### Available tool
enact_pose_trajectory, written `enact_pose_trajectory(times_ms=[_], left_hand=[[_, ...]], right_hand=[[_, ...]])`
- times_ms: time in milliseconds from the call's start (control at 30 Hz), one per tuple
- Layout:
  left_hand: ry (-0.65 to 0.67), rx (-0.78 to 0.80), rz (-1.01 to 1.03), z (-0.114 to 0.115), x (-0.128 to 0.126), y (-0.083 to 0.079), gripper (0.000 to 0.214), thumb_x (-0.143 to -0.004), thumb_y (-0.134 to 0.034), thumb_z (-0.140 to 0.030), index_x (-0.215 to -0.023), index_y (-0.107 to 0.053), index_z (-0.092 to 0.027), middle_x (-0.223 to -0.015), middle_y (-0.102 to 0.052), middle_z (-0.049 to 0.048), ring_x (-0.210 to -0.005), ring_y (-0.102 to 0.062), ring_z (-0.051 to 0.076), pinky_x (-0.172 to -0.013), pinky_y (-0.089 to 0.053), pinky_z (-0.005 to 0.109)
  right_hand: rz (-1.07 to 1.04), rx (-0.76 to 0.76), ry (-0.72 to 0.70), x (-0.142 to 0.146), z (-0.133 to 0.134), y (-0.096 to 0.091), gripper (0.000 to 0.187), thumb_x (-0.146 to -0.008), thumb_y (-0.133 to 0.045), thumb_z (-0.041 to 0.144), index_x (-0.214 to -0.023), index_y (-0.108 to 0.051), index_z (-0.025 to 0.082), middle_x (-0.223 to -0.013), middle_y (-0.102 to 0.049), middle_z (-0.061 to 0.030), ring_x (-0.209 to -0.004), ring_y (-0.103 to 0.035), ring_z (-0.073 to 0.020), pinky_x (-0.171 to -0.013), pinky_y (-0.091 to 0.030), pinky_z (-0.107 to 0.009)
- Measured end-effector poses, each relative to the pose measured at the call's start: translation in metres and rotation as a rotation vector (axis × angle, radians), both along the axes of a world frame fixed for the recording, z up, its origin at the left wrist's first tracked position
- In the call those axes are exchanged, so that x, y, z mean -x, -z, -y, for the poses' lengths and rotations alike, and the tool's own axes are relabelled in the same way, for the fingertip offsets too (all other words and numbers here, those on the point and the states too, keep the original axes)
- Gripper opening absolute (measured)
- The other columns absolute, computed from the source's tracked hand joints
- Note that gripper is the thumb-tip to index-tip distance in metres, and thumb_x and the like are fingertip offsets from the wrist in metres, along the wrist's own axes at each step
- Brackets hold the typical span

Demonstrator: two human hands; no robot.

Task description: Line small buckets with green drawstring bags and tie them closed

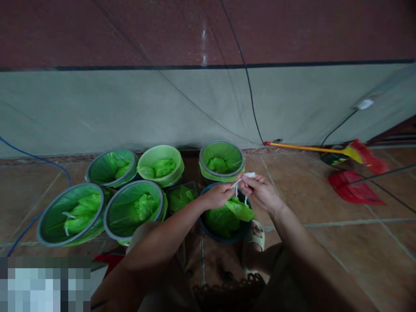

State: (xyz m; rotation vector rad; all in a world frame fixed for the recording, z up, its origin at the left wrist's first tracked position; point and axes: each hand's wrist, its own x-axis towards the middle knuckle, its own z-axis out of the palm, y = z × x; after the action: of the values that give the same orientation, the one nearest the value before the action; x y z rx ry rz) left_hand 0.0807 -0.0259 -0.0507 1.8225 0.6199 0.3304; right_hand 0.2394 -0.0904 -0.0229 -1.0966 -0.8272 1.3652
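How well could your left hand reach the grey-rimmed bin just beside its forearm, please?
Probably yes: the left hand is pinching the white tie, but the grey-rimmed bin stands open close beside that arm with nothing between.

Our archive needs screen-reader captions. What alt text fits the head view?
The left hand and right hand pinch a white string above a dark bin lined with a green bag. Several more green-lined bins stand nearby on the tiled floor.

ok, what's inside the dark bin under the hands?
A green bag lines the dark bin. Left hand and right hand pinch white ties above it. Anything under the bag is covered.
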Motion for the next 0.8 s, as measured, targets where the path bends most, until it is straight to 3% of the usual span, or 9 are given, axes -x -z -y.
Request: enact_pose_trajectory(times_ms=[167, 400, 533, 633, 700, 800], left_hand=[[-0.084, 0.032, 0.035, -0.001, -0.001, -0.001, 0.034, -0.092, -0.039, -0.029, -0.072, -0.062, -0.014, -0.074, -0.065, 0.0041, -0.072, -0.056, 0.013, -0.077, -0.044, 0.025], [-0.278, 0.315, 0.235, 0.007, -0.009, 0.000, 0.036, -0.089, -0.046, -0.041, -0.066, -0.054, -0.015, -0.058, -0.053, -0.0006, -0.056, -0.049, 0.009, -0.062, -0.042, 0.023], [-0.545, 0.367, 0.201, -0.003, -0.008, 0.007, 0.028, -0.087, -0.048, -0.033, -0.068, -0.056, -0.014, -0.053, -0.044, -0.0036, -0.049, -0.039, 0.007, -0.051, -0.034, 0.020], [-0.725, 0.357, 0.027, -0.013, -0.004, 0.016, 0.022, -0.084, -0.047, -0.025, -0.070, -0.059, -0.014, -0.052, -0.043, -0.0036, -0.048, -0.038, 0.008, -0.047, -0.029, 0.021], [-0.680, 0.244, -0.120, -0.015, -0.002, 0.021, 0.023, -0.084, -0.046, -0.023, -0.068, -0.061, -0.014, -0.052, -0.045, -0.0027, -0.049, -0.041, 0.009, -0.049, -0.031, 0.022], [-0.378, -0.057, -0.250, -0.007, -0.004, 0.025, 0.028, -0.086, -0.045, -0.022, -0.067, -0.065, -0.014, -0.058, -0.055, 0.0016, -0.059, -0.052, 0.014, -0.058, -0.038, 0.025]], right_hand=[[-0.004, 0.003, 0.088, -0.013, 0.003, -0.003, 0.023, -0.073, -0.074, 0.040, -0.083, -0.068, 0.021, -0.060, -0.050, 0.0035, -0.047, -0.030, -0.0064, -0.044, -0.025, -0.023], [0.075, -0.007, 0.141, -0.014, 0.002, -0.004, 0.024, -0.072, -0.072, 0.042, -0.085, -0.067, 0.023, -0.065, -0.052, 0.0019, -0.048, -0.032, -0.0077, -0.044, -0.032, -0.024], [0.127, -0.034, 0.172, -0.013, 0.001, -0.004, 0.030, -0.070, -0.075, 0.040, -0.095, -0.068, 0.024, -0.073, -0.062, -0.0004, -0.058, -0.048, -0.0110, -0.055, -0.043, -0.025], [0.152, -0.054, 0.079, -0.008, 0.005, -0.008, 0.034, -0.072, -0.075, 0.039, -0.101, -0.068, 0.024, -0.082, -0.068, -0.0023, -0.077, -0.060, -0.0154, -0.075, -0.048, -0.029], [0.171, -0.061, -0.034, -0.003, 0.009, -0.012, 0.035, -0.073, -0.074, 0.040, -0.104, -0.069, 0.024, -0.089, -0.071, -0.0038, -0.087, -0.063, -0.0185, -0.085, -0.047, -0.033], [0.191, -0.073, -0.173, 0.003, 0.014, -0.017, 0.037, -0.072, -0.074, 0.042, -0.104, -0.070, 0.024, -0.095, -0.072, -0.0052, -0.092, -0.065, -0.0210, -0.088, -0.046, -0.035]])
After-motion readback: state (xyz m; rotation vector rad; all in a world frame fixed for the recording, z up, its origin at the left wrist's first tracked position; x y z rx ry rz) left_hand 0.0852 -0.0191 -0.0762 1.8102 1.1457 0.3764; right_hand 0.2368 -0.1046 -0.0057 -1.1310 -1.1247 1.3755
